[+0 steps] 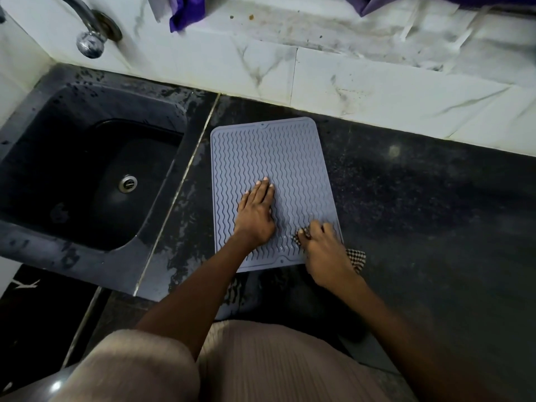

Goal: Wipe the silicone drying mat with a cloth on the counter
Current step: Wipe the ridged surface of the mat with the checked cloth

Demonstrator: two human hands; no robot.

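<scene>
A grey silicone drying mat [269,158] with wavy ridges lies flat on the black counter [420,213], just right of the sink. My left hand [256,211] presses flat on the mat's lower middle, fingers together and pointing away from me. My right hand [324,245] is closed on a dark checked cloth [356,256] at the mat's near right corner. Most of the cloth is hidden under the hand; bits show at the fingertips and beside the wrist.
A black sink [87,175] with a metal drain lies to the left, with a chrome tap [90,39] above it. A white marble-patterned tiled wall [348,82] runs along the back. Purple fabric [188,10] hangs at the top edge. Wet streaks mark the counter beside the sink.
</scene>
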